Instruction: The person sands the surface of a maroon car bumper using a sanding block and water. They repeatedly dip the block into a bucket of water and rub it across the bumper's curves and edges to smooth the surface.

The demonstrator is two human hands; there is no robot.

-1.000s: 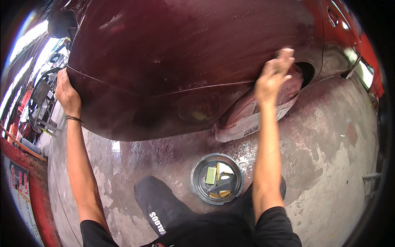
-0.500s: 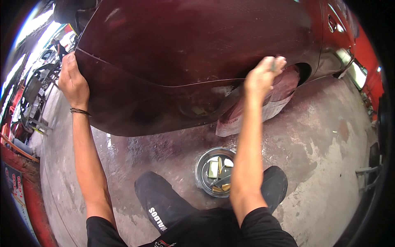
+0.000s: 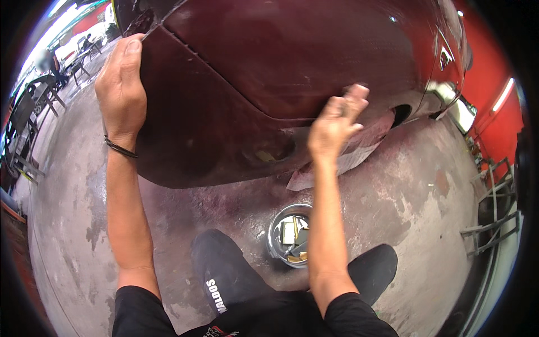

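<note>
A dark red car body panel with a dull, streaked surface fills the upper middle. My left hand, a dark band at its wrist, is closed round the panel's left edge, its fingertips partly hidden. Farther right, my right hand lies on the panel just above a seam line, its fingers stretched out and slightly blurred. Whatever may be under that palm is hidden. Below it, a crumpled pinkish sheet covers the wheel area. A recess in the lower panel sits between my hands.
Between my knees a round bucket holds water and several flat pads. The concrete floor is stained and patchy. Metal stands are at the right, before a red wall. A person stands far left among more stands.
My right hand has slid left across the panel. My left hand stays on the edge, while the whole view has shifted and now shows more of the right wall and stands.
</note>
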